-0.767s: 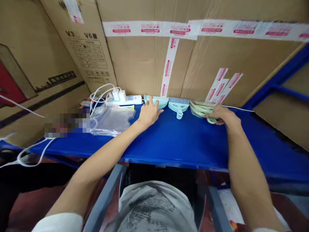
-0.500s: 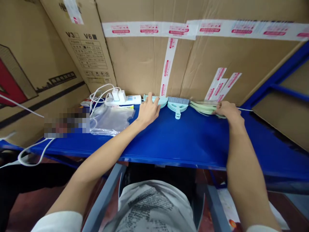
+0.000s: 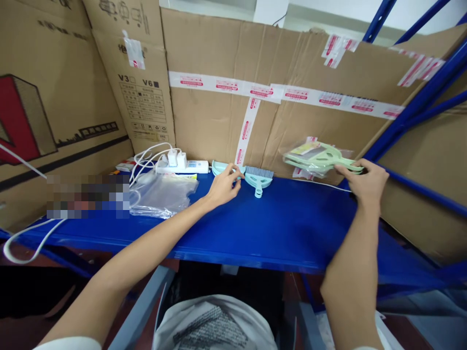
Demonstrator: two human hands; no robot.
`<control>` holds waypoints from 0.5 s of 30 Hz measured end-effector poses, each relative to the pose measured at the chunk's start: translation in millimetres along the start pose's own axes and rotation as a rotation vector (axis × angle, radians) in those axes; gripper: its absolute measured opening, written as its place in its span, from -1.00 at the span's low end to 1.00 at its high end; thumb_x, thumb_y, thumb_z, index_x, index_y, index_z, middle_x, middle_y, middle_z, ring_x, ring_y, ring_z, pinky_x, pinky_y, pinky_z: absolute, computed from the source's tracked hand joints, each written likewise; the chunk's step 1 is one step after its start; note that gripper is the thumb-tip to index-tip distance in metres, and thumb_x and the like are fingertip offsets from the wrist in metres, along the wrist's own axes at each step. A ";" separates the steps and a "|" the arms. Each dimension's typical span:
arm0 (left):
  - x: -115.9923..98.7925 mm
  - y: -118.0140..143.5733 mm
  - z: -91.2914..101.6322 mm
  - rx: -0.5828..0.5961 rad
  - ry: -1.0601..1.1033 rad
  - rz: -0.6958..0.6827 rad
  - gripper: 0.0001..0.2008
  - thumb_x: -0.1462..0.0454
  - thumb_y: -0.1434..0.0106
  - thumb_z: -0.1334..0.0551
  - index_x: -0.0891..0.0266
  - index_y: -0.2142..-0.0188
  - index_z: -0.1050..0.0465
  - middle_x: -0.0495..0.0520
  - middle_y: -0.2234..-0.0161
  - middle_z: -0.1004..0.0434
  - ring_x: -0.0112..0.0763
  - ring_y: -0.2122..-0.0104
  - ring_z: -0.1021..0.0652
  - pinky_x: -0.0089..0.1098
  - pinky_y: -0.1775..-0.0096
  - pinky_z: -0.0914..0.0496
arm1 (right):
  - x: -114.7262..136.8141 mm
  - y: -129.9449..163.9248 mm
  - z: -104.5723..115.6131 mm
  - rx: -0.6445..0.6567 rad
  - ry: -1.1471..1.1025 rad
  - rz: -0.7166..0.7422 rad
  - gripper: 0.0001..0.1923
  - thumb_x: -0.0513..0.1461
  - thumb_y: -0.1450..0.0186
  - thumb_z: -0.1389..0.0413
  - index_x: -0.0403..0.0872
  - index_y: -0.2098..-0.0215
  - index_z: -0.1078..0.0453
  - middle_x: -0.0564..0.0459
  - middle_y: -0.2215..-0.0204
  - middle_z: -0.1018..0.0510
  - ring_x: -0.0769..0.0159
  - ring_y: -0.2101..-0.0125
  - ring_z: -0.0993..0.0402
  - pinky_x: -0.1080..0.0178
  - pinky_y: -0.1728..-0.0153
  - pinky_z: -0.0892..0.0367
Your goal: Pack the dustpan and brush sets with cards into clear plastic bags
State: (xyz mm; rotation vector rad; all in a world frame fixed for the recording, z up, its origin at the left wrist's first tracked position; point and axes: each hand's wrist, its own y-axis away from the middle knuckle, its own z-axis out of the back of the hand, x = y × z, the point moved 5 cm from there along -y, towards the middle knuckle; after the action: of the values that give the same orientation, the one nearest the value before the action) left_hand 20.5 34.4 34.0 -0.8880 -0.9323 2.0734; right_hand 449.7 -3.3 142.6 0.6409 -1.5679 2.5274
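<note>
My right hand (image 3: 367,182) grips the handle end of a stack of pale green plastic dustpans in clear wrapping (image 3: 316,159) and holds it lifted above the blue shelf (image 3: 284,228), near the cardboard wall. My left hand (image 3: 223,186) rests on the shelf with its fingers on a light blue dustpan (image 3: 219,167) at the back. A small light blue brush (image 3: 259,178) lies just right of that hand, bristles toward the wall.
Clear plastic bags (image 3: 162,194) lie on the shelf's left part, with a white power strip, plugs and cables (image 3: 178,164) behind them. Taped cardboard boxes (image 3: 262,107) wall in the back and left. Blue rack beams (image 3: 423,102) run at the right.
My right hand has lifted the green dustpan stack off the shelf and moved it up and right. My left hand stays by the blue dustpan. The view has tilted upward.
</note>
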 end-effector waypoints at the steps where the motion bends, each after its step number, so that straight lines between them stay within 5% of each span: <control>1: 1.5 -1.1 -0.1 -0.006 0.096 0.027 -0.80 0.40 -0.36 -0.16 0.21 0.14 -0.55 0.14 0.05 -0.50 -0.42 0.32 -0.60 -0.38 0.34 -0.53 | 1.5 0.5 -4.5 -0.037 -0.107 0.007 -0.56 0.01 -0.09 -0.46 0.00 0.51 -0.32 0.21 0.60 -0.25 0.35 0.53 -0.11 0.21 0.42 -0.06; 4: 6.8 -5.4 1.4 -0.018 0.362 0.097 -0.85 0.35 -0.36 -0.21 0.20 0.15 -0.55 0.15 0.06 -0.55 -0.30 0.14 -0.64 -0.39 0.31 -0.56 | 11.0 4.6 -33.2 -0.060 -0.484 -0.012 -0.49 0.04 0.00 -0.48 -0.01 0.53 -0.28 0.21 0.56 -0.28 0.39 0.52 -0.13 0.25 0.46 -0.07; 8: 9.3 -12.5 12.6 -0.079 0.544 0.076 -0.67 0.26 -0.37 -0.28 0.15 -0.12 -0.45 0.22 -0.17 -0.52 -0.15 -0.17 -0.55 -0.18 -0.01 -0.58 | 34.4 20.1 -85.0 0.136 -0.934 -0.162 -0.36 0.12 0.14 -0.53 0.02 0.54 -0.21 0.21 0.58 -0.30 0.38 0.55 -0.22 0.29 0.52 -0.24; 12: 1.3 -16.0 25.7 -0.127 0.438 -0.054 -0.49 0.18 -0.37 -0.31 0.12 -0.27 -0.32 0.25 -0.31 -0.41 -0.09 -0.29 -0.45 -0.05 -0.19 -0.47 | 63.4 43.7 -113.0 0.371 -1.104 -0.200 -0.36 0.10 0.13 -0.57 0.02 0.51 -0.24 0.21 0.58 -0.32 0.39 0.56 -0.27 0.32 0.56 -0.30; 15: -5.3 -14.1 29.3 -0.133 0.258 -0.111 -0.56 0.16 -0.38 -0.28 0.15 -0.21 -0.35 0.24 -0.23 -0.50 -0.10 -0.19 -0.52 -0.06 -0.17 -0.45 | 75.9 55.7 -119.1 0.469 -1.148 -0.194 -0.37 0.07 0.10 -0.58 0.01 0.51 -0.25 0.22 0.58 -0.31 0.42 0.56 -0.26 0.36 0.56 -0.28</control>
State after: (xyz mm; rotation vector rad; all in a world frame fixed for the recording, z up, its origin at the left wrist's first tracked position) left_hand 4.4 27.5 61.9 -1.1170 -0.9641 1.7693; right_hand 328.8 64.8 81.1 2.4496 -0.8809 2.4269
